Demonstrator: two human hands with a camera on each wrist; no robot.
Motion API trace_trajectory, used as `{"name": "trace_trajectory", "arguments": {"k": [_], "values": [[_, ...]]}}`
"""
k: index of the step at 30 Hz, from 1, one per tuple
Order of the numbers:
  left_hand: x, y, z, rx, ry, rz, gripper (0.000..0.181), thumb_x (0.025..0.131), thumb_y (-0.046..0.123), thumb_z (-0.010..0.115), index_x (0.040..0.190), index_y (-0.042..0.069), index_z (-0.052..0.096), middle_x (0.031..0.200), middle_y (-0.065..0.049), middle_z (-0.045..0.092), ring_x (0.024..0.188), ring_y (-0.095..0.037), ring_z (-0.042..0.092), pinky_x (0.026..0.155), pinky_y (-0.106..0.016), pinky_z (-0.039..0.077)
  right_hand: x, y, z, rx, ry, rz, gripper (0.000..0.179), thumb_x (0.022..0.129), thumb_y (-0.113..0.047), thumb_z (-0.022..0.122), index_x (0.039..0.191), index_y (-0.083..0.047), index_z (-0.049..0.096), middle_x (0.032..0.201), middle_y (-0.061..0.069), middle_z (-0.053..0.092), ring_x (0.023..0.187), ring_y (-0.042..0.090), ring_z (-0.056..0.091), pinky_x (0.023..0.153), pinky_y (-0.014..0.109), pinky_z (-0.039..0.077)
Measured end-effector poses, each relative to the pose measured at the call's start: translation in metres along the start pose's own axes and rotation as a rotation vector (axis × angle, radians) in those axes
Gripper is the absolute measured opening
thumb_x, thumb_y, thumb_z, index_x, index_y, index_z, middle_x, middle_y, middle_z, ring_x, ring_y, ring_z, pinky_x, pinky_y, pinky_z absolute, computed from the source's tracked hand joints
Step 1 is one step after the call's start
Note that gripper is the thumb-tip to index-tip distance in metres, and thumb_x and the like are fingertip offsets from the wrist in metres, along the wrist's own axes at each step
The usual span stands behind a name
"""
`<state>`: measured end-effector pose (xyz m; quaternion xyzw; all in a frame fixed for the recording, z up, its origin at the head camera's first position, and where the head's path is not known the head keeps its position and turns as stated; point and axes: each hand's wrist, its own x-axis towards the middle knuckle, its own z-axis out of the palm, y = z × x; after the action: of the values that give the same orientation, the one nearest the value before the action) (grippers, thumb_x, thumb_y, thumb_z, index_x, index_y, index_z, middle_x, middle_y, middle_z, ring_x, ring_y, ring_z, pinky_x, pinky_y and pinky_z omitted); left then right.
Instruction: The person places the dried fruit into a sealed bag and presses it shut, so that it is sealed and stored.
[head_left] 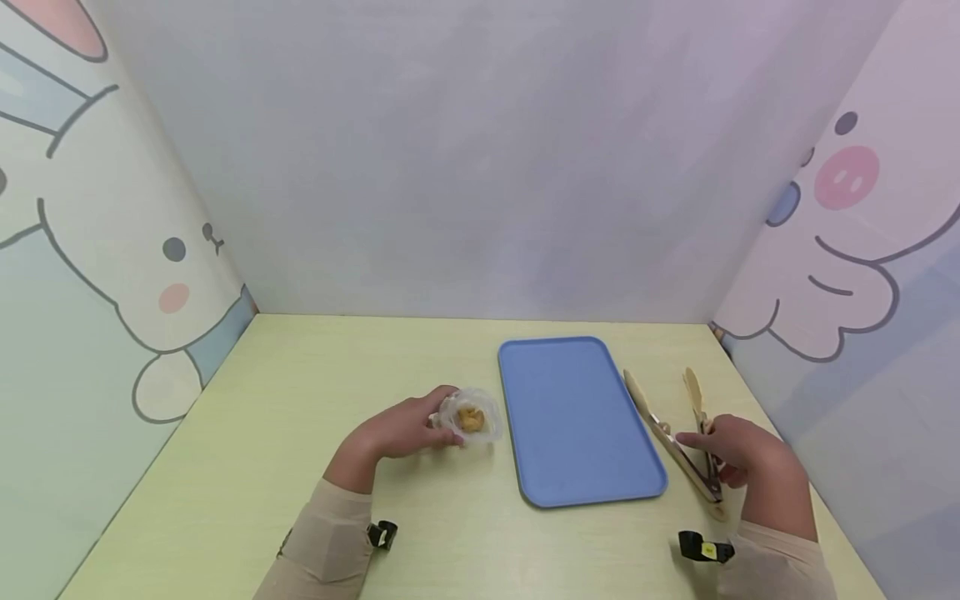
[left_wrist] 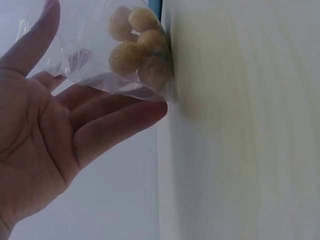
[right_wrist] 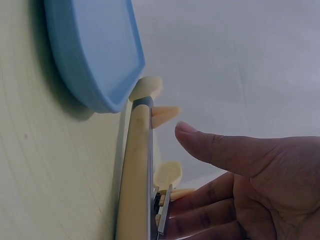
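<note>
A clear plastic bag (head_left: 489, 408) with several round, golden-brown balls (left_wrist: 142, 45) inside is in my left hand (head_left: 408, 427), left of the blue tray. Thumb and fingers grip the bag from its left side, and in the left wrist view its bottom is close against the table. On the right lies a pair of cream and metal tongs (head_left: 692, 468), its arms spread in a V. My right hand (head_left: 750, 454) is at the tongs' right arm, fingers extended against it. The thumb (right_wrist: 210, 147) stands apart from the tongs in the right wrist view.
A flat blue tray (head_left: 581, 417) with a raised rim lies between the bag and the tongs. The pale wooden table (head_left: 300, 400) meets a plain back wall (head_left: 480, 167) and side walls with cartoon animals. A black strap sits on each sleeve.
</note>
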<state>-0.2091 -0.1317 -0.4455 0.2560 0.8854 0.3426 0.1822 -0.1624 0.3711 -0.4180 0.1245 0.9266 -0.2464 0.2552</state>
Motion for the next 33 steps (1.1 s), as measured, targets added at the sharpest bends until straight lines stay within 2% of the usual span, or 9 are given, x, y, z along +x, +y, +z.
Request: {"name": "trace_trajectory", "arguments": {"k": [5,10,12,15,17,20,22,25,33], "values": [[0.002,0.002,-0.002,-0.031,0.039,0.051,0.053,0.091,0.049,0.066,0.131,0.022,0.047,0.092,0.006,0.06,0.084,-0.013,0.056,0.078,-0.036,0.044,-0.002,-0.001,-0.002,-0.011,0.0,0.003,0.07,0.089,-0.067,0.055,0.096,0.002,0.053,0.086,0.016,0.057,0.069,0.024,0.062,0.062,0.038,0.052],[0.001,0.004,-0.004,-0.092,0.073,0.091,0.047,0.095,0.047,0.06,0.132,0.022,0.046,0.098,0.007,0.062,0.087,-0.013,0.058,0.08,-0.035,0.045,-0.016,-0.004,-0.012,-0.111,0.06,-0.055,0.096,0.09,-0.071,0.046,0.125,0.018,0.042,0.095,0.021,0.059,0.068,0.025,0.061,0.064,0.041,0.05],[-0.001,0.005,-0.005,-0.161,0.07,0.122,0.045,0.097,0.043,0.059,0.135,0.023,0.045,0.107,0.005,0.062,0.092,-0.014,0.059,0.082,-0.035,0.047,-0.026,-0.01,-0.017,-0.173,0.124,-0.112,0.098,0.093,-0.069,0.043,0.134,0.019,0.034,0.105,0.027,0.06,0.078,0.034,0.064,0.07,0.047,0.049],[-0.004,0.006,-0.008,-0.331,0.022,0.213,0.042,0.101,0.033,0.055,0.138,0.022,0.042,0.125,-0.002,0.06,0.103,-0.018,0.061,0.083,-0.038,0.052,-0.042,-0.026,-0.019,-0.227,0.24,-0.233,0.09,0.095,-0.066,0.042,0.14,0.012,0.035,0.118,0.028,0.06,0.096,0.043,0.063,0.077,0.053,0.047],[-0.006,0.008,-0.009,-0.448,-0.026,0.297,0.041,0.103,0.026,0.05,0.142,0.019,0.039,0.135,-0.007,0.056,0.111,-0.021,0.06,0.081,-0.041,0.054,-0.051,-0.042,-0.015,-0.201,0.298,-0.332,0.08,0.097,-0.062,0.044,0.142,0.004,0.039,0.124,0.025,0.061,0.108,0.044,0.061,0.08,0.056,0.047],[-0.009,0.01,-0.009,-0.605,-0.095,0.418,0.04,0.106,0.024,0.041,0.144,0.01,0.034,0.14,-0.012,0.053,0.115,-0.022,0.061,0.077,-0.044,0.056,-0.063,-0.068,-0.006,-0.136,0.345,-0.505,0.066,0.098,-0.054,0.051,0.143,-0.007,0.043,0.125,0.015,0.063,0.105,0.032,0.065,0.081,0.05,0.05],[-0.01,0.012,-0.008,-0.673,-0.121,0.459,0.044,0.107,0.03,0.035,0.144,0.006,0.031,0.135,-0.013,0.055,0.111,-0.02,0.062,0.076,-0.042,0.056,-0.069,-0.086,0.003,-0.092,0.362,-0.618,0.057,0.098,-0.048,0.055,0.142,-0.013,0.046,0.122,0.007,0.065,0.103,0.023,0.066,0.081,0.044,0.053],[-0.011,0.017,-0.007,-0.736,-0.156,0.453,0.046,0.108,0.036,0.029,0.141,0.004,0.031,0.127,-0.013,0.055,0.105,-0.019,0.063,0.077,-0.039,0.056,-0.076,-0.11,0.019,-0.06,0.38,-0.796,0.049,0.098,-0.038,0.059,0.141,-0.018,0.048,0.117,-0.004,0.065,0.099,0.011,0.065,0.081,0.034,0.054],[-0.01,0.029,-0.002,-0.654,-0.185,0.393,0.04,0.108,0.036,0.027,0.139,0.013,0.037,0.118,-0.016,0.053,0.1,-0.023,0.062,0.075,-0.041,0.055,-0.083,-0.154,0.067,-0.038,0.311,-1.109,0.048,0.097,-0.03,0.062,0.143,-0.03,0.046,0.117,-0.012,0.062,0.095,0.001,0.065,0.071,0.025,0.053]]}}
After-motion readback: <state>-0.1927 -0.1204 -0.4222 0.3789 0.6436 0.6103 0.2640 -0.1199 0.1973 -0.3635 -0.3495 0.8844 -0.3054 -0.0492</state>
